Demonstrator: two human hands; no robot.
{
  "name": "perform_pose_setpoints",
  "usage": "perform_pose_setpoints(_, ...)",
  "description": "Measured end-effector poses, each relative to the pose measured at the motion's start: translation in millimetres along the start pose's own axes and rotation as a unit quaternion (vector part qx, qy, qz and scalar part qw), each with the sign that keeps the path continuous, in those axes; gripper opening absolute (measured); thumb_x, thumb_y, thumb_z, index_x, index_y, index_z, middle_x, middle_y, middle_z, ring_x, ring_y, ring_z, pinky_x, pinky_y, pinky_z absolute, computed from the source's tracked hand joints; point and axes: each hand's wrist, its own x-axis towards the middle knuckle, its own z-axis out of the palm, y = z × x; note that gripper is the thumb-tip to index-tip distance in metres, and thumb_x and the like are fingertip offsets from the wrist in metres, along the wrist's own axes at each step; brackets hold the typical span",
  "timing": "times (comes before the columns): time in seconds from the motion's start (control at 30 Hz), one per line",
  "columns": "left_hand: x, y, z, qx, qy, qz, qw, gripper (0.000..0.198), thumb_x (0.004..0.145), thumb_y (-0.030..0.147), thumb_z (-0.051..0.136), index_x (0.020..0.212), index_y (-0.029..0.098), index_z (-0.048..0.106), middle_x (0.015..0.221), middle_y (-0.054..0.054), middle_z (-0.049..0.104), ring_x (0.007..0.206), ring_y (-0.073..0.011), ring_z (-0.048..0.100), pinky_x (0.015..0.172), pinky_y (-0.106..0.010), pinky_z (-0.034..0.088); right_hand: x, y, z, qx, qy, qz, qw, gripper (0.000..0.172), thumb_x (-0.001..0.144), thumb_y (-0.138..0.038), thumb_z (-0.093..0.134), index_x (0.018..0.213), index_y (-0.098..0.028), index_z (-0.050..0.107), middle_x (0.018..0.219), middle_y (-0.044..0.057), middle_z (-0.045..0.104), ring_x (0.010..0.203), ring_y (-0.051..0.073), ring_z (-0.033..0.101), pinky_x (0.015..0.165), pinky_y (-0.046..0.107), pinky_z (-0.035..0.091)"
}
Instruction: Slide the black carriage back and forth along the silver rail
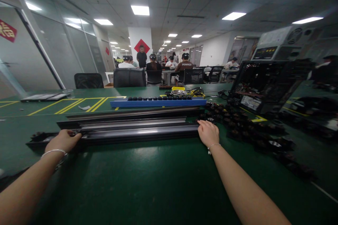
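Note:
A long black channel (148, 135) lies crosswise before me on the green table, with a shiny grey strip along its length. At its left part is my left hand (62, 141), thumb and fingers closed in a pinch; what sits between them is too dark to make out. My right hand (208, 132) grips the channel's right end, its fingers curled over the edge. Close behind lie a second silvery strip (137, 123) and a dark strip (132, 113). Farther back stands a blue holder (158, 103) with a row of small black parts.
Many small black parts (245, 126) are heaped at right. Behind them stands an opened computer case (257, 88) with a pale boxed unit on top. A yellow tray (178, 88) and cables (196, 92) lie at the back. Flat panels (43, 97) rest at far left. Several people sit beyond.

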Motion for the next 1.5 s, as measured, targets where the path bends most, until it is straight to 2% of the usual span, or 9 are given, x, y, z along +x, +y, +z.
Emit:
perform_pose_setpoints(0.23,3.0,-2.9,1.5,-0.005,0.009,0.024,1.0,0.065,0.07,0.057,0.044,0.113,0.009,0.053,0.111,-0.02,0.061,0.099,-0.0345,0.059,0.077,-0.039,0.045,0.9,0.3,0.0,0.0,-0.003,-0.001,1.0,0.04,0.081,-0.023,0.035,0.11,-0.025,0.062,0.118,0.001,0.06,0.114,0.019,0.045,0.097,0.038,0.027)
perform_pose_setpoints(0.43,2.1,-1.9,1.4,-0.003,-0.003,0.011,1.0,0.067,0.071,0.058,0.044,0.116,0.009,0.05,0.114,-0.02,0.058,0.103,-0.0332,0.057,0.082,-0.037,0.044,0.3,-0.4,0.9,-0.005,0.001,0.0,1.0,0.04,0.082,-0.024,0.034,0.11,-0.024,0.062,0.118,0.0,0.06,0.114,0.019,0.045,0.097,0.037,0.027)
perform_pose_setpoints(0.77,-0.7,2.9,1.4,-0.006,0.003,0.026,1.0,0.068,0.069,0.059,0.045,0.115,0.009,0.051,0.113,-0.02,0.06,0.1,-0.0338,0.058,0.079,-0.037,0.044,0.1,-1.5,-1.5,-0.004,-0.003,0.002,1.0,0.04,0.081,-0.023,0.035,0.11,-0.025,0.062,0.118,0.0,0.06,0.115,0.019,0.045,0.097,0.038,0.028)
perform_pose_setpoints(1.2,-6.8,7.9,-0.7,0.005,-0.008,0.006,1.0,0.069,0.071,0.059,0.042,0.119,0.01,0.047,0.114,-0.019,0.058,0.103,-0.033,0.057,0.08,-0.037,0.044,0.2,-0.5,-0.4,0.0,-0.006,0.001,1.0,0.04,0.082,-0.025,0.033,0.111,-0.025,0.062,0.119,0.0,0.059,0.115,0.019,0.044,0.098,0.037,0.027)
perform_pose_setpoints(1.5,-0.5,4.4,3.6,0.013,-0.015,0.015,1.0,0.067,0.071,0.06,0.041,0.116,0.011,0.05,0.112,-0.018,0.06,0.1,-0.0323,0.058,0.081,-0.036,0.044,-0.8,-1.6,-2.2,0.006,-0.011,0.009,1.0,0.041,0.083,-0.025,0.032,0.11,-0.025,0.062,0.12,0.0,0.059,0.115,0.018,0.044,0.097,0.037,0.026)
